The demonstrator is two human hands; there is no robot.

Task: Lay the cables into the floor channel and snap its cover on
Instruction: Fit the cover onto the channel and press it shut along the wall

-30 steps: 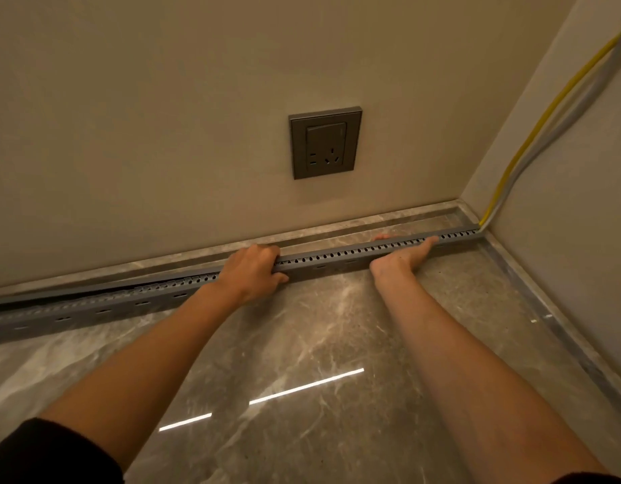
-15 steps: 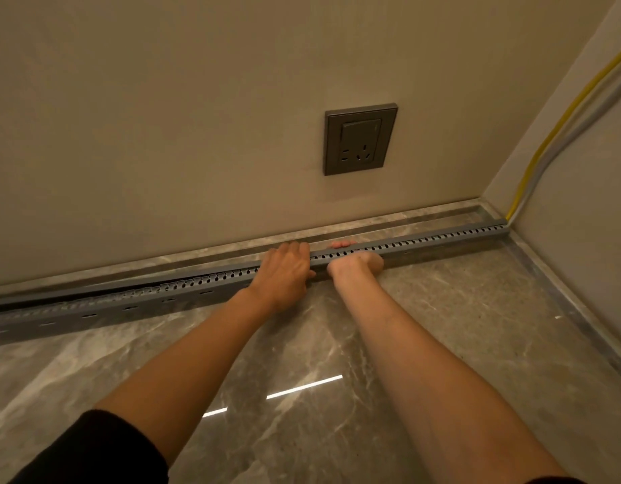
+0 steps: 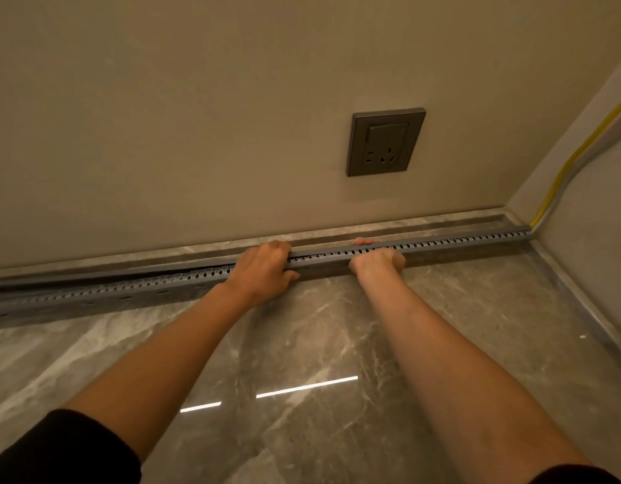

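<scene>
The step in hand is judged to be the snapping of the cover (image 3: 476,232) onto the floor channel (image 3: 92,302), which lies on the marble floor (image 3: 337,344) just beside the skirting, running from the left edge to the corner on the right. The left hand (image 3: 263,270) is curled over the top of the channel, with the thumb set against its slotted front wall; the right hand (image 3: 378,262) is hooked over it close by, fingertips (image 3: 363,241) showing behind the far edge, so both are clamped on the channel and cover together. To the right of the hands the cover appears seated; to the left a dark gap is seen along the top, so that length is judged unclipped. Pressure is best applied straight down and worked leftward in short steps, each catch being felt before the next is tried. The cables (image 3: 564,176), yellow and grey, are seen entering at the corner; inside the channel they are hidden, and should be kept from being pinched under the lip. No brand or writing can be read, not even on the wall socket (image 3: 385,141).
</scene>
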